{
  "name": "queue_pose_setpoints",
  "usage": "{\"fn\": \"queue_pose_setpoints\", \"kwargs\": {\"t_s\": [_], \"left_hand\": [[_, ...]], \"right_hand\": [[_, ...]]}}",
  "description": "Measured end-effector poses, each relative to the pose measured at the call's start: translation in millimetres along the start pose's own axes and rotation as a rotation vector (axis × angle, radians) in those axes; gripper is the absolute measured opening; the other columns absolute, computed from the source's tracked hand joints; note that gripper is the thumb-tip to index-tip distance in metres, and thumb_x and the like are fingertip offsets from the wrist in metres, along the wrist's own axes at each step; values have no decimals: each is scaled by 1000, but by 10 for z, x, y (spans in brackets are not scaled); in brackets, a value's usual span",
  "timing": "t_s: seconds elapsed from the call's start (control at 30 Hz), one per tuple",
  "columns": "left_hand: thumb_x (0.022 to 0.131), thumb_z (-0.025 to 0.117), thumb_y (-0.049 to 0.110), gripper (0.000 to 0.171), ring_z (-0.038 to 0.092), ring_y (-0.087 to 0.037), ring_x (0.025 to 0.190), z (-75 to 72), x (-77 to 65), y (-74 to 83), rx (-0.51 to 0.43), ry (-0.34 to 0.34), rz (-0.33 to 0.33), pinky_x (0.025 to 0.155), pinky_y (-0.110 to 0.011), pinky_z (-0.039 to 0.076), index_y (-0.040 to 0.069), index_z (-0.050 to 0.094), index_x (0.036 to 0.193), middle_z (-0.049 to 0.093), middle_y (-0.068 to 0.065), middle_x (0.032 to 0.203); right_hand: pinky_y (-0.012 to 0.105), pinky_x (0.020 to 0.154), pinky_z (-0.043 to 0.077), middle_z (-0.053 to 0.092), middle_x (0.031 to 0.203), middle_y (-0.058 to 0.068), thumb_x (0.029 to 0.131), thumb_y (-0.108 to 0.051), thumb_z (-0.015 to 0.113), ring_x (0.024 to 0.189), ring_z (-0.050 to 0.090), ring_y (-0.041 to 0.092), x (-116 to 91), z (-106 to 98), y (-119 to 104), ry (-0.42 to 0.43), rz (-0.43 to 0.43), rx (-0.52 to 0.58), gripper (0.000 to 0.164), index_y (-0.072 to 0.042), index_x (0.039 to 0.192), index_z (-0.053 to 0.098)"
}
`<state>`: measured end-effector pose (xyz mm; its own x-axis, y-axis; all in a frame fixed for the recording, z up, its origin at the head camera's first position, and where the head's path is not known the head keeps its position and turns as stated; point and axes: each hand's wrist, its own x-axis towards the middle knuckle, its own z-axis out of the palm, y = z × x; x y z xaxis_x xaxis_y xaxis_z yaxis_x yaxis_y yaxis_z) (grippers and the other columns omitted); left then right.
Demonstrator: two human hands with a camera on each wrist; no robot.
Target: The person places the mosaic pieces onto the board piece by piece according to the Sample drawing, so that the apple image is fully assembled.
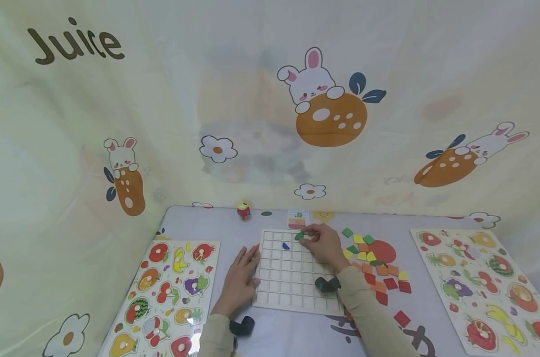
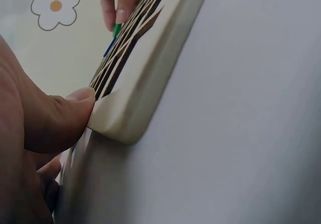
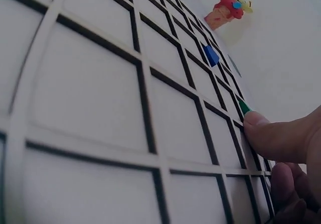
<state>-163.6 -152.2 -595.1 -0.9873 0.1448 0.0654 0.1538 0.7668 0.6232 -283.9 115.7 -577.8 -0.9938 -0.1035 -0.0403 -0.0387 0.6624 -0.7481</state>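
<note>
"Head view: what's in your right hand (image 1: 327, 244)?"

"Green tile (image 1: 299, 236), pinched between your thumb and fingers at the far row of the gridded board (image 1: 297, 289), near the blue half-moon tile (image 1: 286, 246)."

"And your left hand (image 1: 240, 281)?"

"Not grasping; fingers extended, thumb touching the board's left edge. Loose coloured tiles (image 1: 382, 270) lie right."

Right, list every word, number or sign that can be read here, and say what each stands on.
"Juice", on the curtain, upper left.
Faint marks, curtain's right side: too blurred to read.
Small card at the grid board's far edge: any print too small to read.
Dark marks on the tablecloth: only partly visible, unreadable.
</note>
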Motion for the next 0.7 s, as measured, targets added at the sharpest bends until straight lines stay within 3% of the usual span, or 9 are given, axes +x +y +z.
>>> {"fn": "queue_pose_setpoints", "kwargs": {"t_s": [0.17,0.33,0.47,0.7], "left_hand": [[89,73,5,67,28,-39,157,-11,-20,26,-12,66,-23,125,-63,25,9,56,154,43,-10,164],[90,75,9,62,43,-24,121,1,-10,23,6,106,-44,106,-47,39,12,61,150,53,-7,130],[90,74,12,61,39,-13,96,-14,-23,18,40,99,-24,86,-34,34,12,61,150,53,3,103],[88,74,12,60,38,-9,85,12,-29,-2,49,118,23,81,-32,33,10,64,147,54,7,89]], "right_hand": [[35,80,43,68,112,4,92,-28,83,95,56,22,20,3,-15,-30,6,-27,30,-22,121,79],[36,78,40,68,111,5,91,-30,84,95,55,23,31,-18,-67,-54,17,-44,32,-23,122,80],[36,76,38,71,114,5,86,-34,88,91,54,23,16,-9,-93,-58,15,-43,37,-23,121,80],[36,78,38,73,113,4,88,-34,86,93,55,23,-20,18,-85,-20,36,-16,36,-21,121,80]]}}
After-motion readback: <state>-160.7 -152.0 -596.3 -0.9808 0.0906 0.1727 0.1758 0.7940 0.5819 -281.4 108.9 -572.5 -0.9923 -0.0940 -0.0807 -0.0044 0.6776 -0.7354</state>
